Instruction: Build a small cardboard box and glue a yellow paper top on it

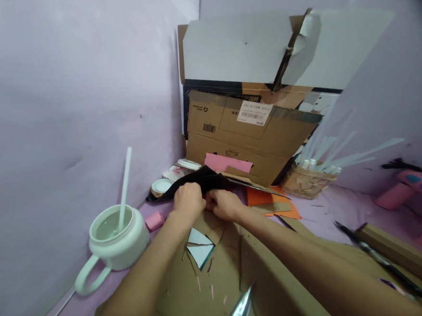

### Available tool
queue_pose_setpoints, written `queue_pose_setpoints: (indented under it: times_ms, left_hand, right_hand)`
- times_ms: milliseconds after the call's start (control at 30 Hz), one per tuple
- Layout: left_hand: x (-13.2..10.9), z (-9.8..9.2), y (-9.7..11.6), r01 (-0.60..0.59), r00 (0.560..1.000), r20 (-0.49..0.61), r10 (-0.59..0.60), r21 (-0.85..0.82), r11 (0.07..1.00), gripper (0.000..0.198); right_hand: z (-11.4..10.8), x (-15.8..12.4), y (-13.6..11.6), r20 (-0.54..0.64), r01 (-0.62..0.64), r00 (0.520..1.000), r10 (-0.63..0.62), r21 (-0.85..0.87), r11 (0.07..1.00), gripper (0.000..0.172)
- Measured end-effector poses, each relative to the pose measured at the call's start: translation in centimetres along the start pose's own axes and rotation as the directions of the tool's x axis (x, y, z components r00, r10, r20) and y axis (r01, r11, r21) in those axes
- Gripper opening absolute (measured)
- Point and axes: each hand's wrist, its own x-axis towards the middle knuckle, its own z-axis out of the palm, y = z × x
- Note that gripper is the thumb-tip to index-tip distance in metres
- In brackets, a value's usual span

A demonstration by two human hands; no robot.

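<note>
Both my hands reach forward over a brown cardboard sheet (219, 282). My left hand (188, 201) is closed, gripping the near edge of a black sheet (201, 180) that lies folded in front of the boxes. My right hand (223, 204) is closed too, pinching the same black sheet right beside the left. Under my forearms lie pale blue paper offcuts (199, 248). A metal scissor blade (239, 310) pokes up at the bottom edge.
A white mug (115, 239) with a white stick stands at the left. Stacked cardboard boxes (252, 126) fill the back, with pink paper (227, 162) and orange paper (271, 199). A basket of white tubes (308, 177) is on the right.
</note>
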Motion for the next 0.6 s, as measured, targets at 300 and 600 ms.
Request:
queue_pose_setpoints:
  times_ms: [300,600]
  left_hand:
    - [0.4,-0.2,-0.4,-0.043,0.998,-0.035,0.044,0.022,0.999,0.024]
    - [1.0,0.5,-1.8,-0.208,0.978,-0.003,0.208,-0.071,0.976,0.026]
  right_hand:
    - [-0.1,-1.6,-0.1,0.017,0.216,0.976,-0.215,-0.113,0.97,0.011]
    - [-0.7,-3.7,0.7,0.144,0.472,0.88,-0.452,-0.173,0.864,0.022]
